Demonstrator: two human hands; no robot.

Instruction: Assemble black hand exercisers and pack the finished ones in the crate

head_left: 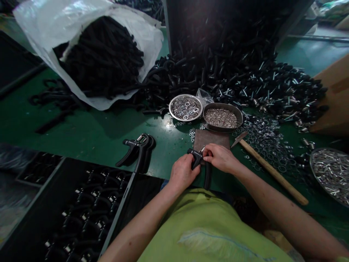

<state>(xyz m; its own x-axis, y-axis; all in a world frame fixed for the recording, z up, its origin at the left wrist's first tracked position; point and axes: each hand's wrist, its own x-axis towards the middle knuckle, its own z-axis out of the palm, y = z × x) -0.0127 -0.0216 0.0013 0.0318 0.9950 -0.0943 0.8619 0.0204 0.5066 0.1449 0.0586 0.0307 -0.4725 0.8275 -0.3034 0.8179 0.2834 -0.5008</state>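
Note:
Close in front of my body, my left hand (183, 170) is wrapped round a black hand grip trainer (207, 175) with a metal spring at its top. The fingers of my right hand (220, 157) are pinched together at the spring end of that same trainer; any small part between them is too hidden to make out. Just beyond lies a flat brown metal plate (214, 139). To the left, finished-looking black grip trainers (140, 145) with springs lie together on the green table.
A hammer (272, 171) lies on the right. Behind the plate stand a round dish of washers (185, 108) and an oval tin of small metal parts (221, 118). Heaped black handles (201, 69), a white bag (95, 98), a bowl of pins (331, 171) and a crate (117, 214) surround the area.

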